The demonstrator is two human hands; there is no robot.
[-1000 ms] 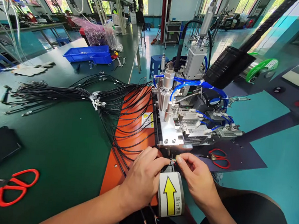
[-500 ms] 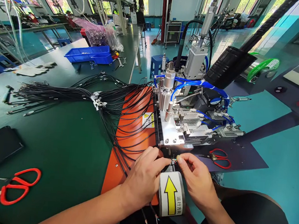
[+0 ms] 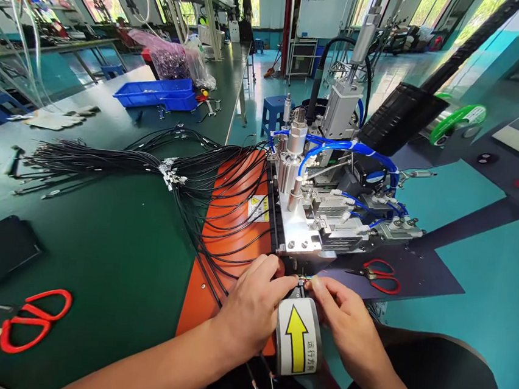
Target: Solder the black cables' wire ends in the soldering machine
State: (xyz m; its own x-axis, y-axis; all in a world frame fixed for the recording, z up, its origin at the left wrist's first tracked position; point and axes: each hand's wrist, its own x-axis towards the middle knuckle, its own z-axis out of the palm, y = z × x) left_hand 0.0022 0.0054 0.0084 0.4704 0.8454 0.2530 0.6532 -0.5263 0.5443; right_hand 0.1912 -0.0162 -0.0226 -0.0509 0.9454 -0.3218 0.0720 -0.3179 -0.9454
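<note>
Lower centre: left hand and right hand, fingertips pinched together on a thin wire end at the front edge of the machine, above the arrow label. Left: black cables and red scissors on the bench.

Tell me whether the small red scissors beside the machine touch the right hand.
Apart. The head view shows dark mat between the small red scissors and the right hand.

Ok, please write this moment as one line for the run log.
left hand: pinching wire end | right hand: pinching same wire end | place: below metal press fixture | nearby: arrow label, small red scissors
</note>
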